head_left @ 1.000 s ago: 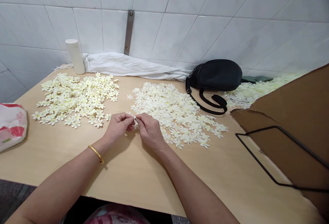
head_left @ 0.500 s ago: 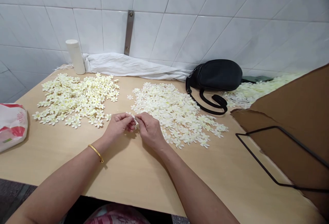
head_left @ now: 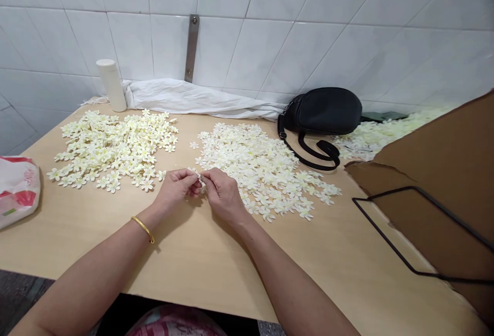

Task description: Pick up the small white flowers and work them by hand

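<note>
My left hand [head_left: 175, 189] and my right hand [head_left: 223, 194] meet over the middle of the table [head_left: 200, 259], fingertips almost touching. Between them they pinch a small white artificial flower [head_left: 201, 184], mostly covered by the fingers. Both hands are closed on it. To the left lies a spread heap of cream-white flowers with yellowish centres [head_left: 119, 145]. A second heap of flatter white flowers [head_left: 250, 161] lies just beyond and to the right of my right hand. One loose flower [head_left: 194, 145] sits between the heaps.
A white bottle [head_left: 111, 86] and a rolled white cloth [head_left: 185, 98] stand along the tiled wall. At the back right is a black bag [head_left: 326, 111] with its strap. A cardboard box [head_left: 436, 187] and black wire frame [head_left: 401, 256] occupy the right; a red-white packet [head_left: 17, 192], the left edge.
Both hands stay together at the same spot, with only slight finger movement around the flower. The whole view has shifted very slightly; nothing else on the table has moved.
</note>
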A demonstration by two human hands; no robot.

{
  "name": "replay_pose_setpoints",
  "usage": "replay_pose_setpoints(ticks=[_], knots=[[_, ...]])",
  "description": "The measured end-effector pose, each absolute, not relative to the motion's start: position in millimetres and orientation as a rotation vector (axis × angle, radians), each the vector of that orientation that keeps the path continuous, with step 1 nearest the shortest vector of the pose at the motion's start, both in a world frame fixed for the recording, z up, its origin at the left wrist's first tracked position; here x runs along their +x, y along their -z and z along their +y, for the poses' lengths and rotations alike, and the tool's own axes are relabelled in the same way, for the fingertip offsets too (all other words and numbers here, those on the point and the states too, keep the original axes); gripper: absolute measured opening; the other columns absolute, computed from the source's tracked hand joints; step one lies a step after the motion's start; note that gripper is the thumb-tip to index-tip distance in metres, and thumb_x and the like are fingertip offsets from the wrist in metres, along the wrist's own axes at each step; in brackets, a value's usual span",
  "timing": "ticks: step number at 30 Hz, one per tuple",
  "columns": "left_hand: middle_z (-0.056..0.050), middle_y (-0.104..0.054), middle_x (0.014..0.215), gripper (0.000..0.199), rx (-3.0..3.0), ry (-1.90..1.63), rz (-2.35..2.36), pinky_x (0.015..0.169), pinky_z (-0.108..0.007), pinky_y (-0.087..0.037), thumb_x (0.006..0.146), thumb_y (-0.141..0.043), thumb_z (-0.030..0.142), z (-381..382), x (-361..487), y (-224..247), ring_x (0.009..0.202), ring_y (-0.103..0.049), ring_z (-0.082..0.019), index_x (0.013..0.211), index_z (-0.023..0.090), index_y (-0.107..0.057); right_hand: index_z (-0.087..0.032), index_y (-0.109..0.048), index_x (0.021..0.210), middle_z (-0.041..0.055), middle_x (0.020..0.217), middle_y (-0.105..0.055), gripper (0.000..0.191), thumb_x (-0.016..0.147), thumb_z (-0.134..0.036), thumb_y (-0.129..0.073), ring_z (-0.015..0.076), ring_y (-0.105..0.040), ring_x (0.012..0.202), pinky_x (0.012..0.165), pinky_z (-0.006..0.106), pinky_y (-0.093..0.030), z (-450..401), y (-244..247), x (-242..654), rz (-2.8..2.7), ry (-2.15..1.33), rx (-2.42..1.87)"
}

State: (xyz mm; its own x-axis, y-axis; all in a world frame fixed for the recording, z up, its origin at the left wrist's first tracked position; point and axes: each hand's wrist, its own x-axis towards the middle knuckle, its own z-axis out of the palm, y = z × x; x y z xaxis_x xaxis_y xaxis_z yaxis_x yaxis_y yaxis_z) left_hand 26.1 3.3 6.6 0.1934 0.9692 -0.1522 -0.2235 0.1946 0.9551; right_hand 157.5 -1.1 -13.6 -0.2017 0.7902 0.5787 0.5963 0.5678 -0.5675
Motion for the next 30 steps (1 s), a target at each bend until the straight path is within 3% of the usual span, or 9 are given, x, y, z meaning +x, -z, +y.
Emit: replay_pose_setpoints(ticks=[8,11,30], knots=[[-0.002,-0.052,0.050,0.013,1.020,-1.067,0.973,0.049,-0.022,-0.034,0.066,-0.060,0.022,2.8,27.6,-4.6,0.046,-0.045,-0.007,0.058,0.011,-0.060,-0.018,-0.056,0.082,0.0043,0.076,-0.060,0.012,0.080,-0.013,-0.044,0.0170,-0.053,0.073,0.070,0.030,-0.038,-1.3,14.5,157.9,-1.890,-0.090,-1.153],[-0.002,-0.053,0.051,0.013,1.016,-1.071,0.973,0.049,-0.022,-0.034,0.066,-0.060,0.022,3.2,27.7,-3.1,0.047,-0.046,-0.007,0.058,0.012,-0.059,-0.018,-0.055,0.076,0.0030,0.071,-0.059,0.013,0.080,-0.012,-0.044,0.0164,-0.052,0.069,0.069,0.030,-0.037,-2.5,12.2,157.4,-1.923,-0.062,-1.155],[-0.001,-0.051,0.052,0.014,1.190,-1.069,1.014,0.052,-0.023,-0.034,0.069,-0.056,0.023,3.6,26.2,2.2,0.049,-0.043,-0.008,0.059,0.013,-0.060,-0.019,-0.059,0.073,0.0025,0.070,-0.061,0.020,0.082,-0.017,-0.041,0.0144,-0.055,0.067,0.065,0.026,-0.041,-1.5,7.1,161.1,-1.879,-0.408,-1.144]])
